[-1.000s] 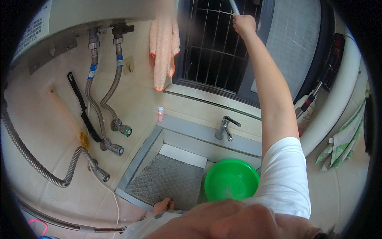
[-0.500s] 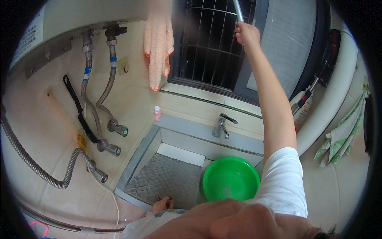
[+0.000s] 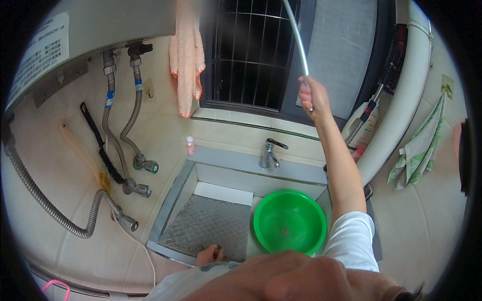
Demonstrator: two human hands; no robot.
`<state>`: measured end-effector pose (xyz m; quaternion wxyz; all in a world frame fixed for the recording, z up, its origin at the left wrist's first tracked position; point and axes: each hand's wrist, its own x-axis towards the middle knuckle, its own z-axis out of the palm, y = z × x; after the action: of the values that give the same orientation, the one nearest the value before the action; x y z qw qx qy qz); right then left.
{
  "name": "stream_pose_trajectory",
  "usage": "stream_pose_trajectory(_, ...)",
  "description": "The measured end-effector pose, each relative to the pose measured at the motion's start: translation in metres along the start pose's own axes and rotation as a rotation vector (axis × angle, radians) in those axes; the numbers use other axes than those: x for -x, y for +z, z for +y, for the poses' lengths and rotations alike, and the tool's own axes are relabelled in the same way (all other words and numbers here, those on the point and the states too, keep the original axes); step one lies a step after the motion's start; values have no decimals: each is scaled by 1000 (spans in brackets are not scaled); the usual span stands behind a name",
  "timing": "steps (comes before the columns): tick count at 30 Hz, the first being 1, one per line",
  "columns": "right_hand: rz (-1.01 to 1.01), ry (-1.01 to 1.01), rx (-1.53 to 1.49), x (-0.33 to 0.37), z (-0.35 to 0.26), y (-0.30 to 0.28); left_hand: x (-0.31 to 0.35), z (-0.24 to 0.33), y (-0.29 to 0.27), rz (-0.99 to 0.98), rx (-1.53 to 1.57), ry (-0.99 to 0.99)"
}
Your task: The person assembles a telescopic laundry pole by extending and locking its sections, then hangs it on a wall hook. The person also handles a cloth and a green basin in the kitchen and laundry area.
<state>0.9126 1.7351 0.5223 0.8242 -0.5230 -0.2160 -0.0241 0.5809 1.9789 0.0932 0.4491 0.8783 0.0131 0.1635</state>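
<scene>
My right hand (image 3: 315, 96) is raised in front of the window, its fingers wrapped round the lower end of a slim silvery metal pole (image 3: 297, 40). The pole slants up to the left and leaves the picture at the top, so its upper end is out of sight. Low down, at the near edge of the sink (image 3: 170, 193), my left hand (image 3: 209, 255) has its fingers curled. A small dark patch shows at those fingertips, too small to name. Beneath my right arm stands a green plastic basin (image 3: 290, 220), beside the ridged grey slab (image 3: 211, 223).
A chrome faucet (image 3: 269, 153) and a small pink bottle (image 3: 190, 146) stand on the back ledge. Braided hoses (image 3: 107, 120) and valves line the left wall. A peach towel (image 3: 187, 65) hangs by the barred window (image 3: 251, 60). On the right run a white pipe (image 3: 401, 110) and a green-white cloth (image 3: 416, 150).
My right hand and the pole have come lower in the picture, and more of the pole shows. The whole view has shifted slightly. My left hand stays at the sink's near edge.
</scene>
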Motion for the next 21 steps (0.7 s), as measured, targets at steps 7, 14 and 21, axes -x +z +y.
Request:
stream_pose_trajectory(7,-34,54,-55,78,42,-44,-3,34,-14,90,-101,63)
stream_pose_trajectory(14,0,138,-25,236,73,-88,-3,53,1,215,-129,62)
stream_pose_trajectory(21,18,202,-8,412,84,-128,-20,202,48,71,215,297)
